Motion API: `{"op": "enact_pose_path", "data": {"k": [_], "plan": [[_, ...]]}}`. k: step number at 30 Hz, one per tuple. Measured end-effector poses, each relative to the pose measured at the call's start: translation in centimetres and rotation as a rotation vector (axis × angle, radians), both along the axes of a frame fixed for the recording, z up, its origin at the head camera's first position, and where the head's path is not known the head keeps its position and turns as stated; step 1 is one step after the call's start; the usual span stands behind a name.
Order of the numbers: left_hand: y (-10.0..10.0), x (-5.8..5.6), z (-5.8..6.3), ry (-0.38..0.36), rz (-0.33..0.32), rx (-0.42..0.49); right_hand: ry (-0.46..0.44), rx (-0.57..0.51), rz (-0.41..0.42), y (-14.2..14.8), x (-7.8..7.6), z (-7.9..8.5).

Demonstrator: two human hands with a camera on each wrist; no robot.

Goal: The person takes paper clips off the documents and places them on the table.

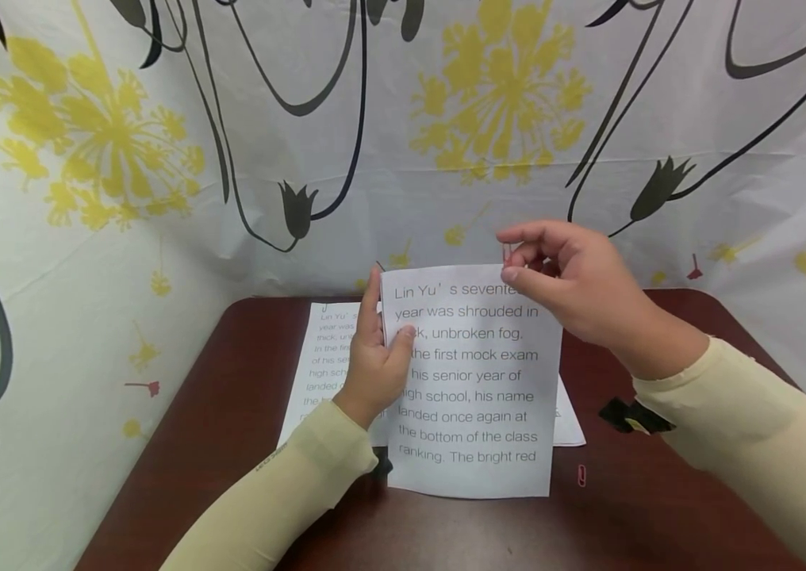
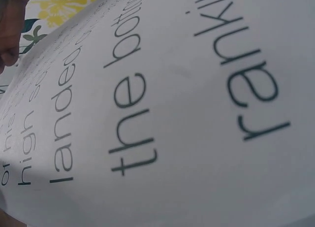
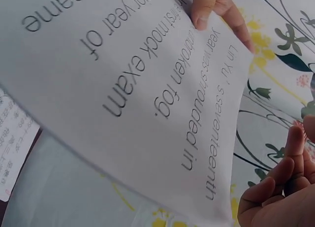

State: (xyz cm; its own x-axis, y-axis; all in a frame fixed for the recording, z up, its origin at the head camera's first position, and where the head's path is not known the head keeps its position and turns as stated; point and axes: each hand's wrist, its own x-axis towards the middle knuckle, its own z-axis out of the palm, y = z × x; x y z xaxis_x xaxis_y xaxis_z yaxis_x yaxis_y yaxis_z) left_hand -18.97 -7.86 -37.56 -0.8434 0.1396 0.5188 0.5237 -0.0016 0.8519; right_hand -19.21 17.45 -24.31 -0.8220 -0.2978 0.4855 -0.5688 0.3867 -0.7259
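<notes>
A printed sheet of paper (image 1: 474,381) is held upright above the table, its text facing the head camera. My left hand (image 1: 378,361) grips it by the left edge, thumb across the front and fingers behind. Just over the sheet's top edge, toward its right corner, my right hand (image 1: 567,274) pinches a small red paper clip (image 1: 506,252) between thumb and forefinger. Whether the clip touches the paper cannot be told. In the right wrist view, curled fingers (image 3: 280,175) show beside the sheet (image 3: 147,113). The left wrist view is mostly filled by the sheet (image 2: 197,178).
Other printed sheets (image 1: 320,373) lie on the dark red table (image 1: 189,444) behind the held one, with a clip at their top edge. Another red paper clip (image 1: 581,476) lies on the table at the right. A flower-patterned cloth (image 1: 389,159) hangs behind the table.
</notes>
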Motion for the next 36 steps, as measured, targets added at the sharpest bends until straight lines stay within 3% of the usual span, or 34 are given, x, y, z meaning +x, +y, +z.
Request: {"op": "enact_pose_path", "data": {"k": [8,17,36], "plan": [[-0.2,0.0,0.0,0.001,0.014,-0.006,0.038,0.107,0.002,1.8,1.0,-1.3],[-0.3,0.0,0.0,0.005,0.023,-0.014,0.052,0.148,0.028,3.7,2.3,-2.8],[-0.4,0.2,0.3,-0.045,0.028,-0.012,0.03,0.23,-0.052,8.0,3.8,-6.8]]}}
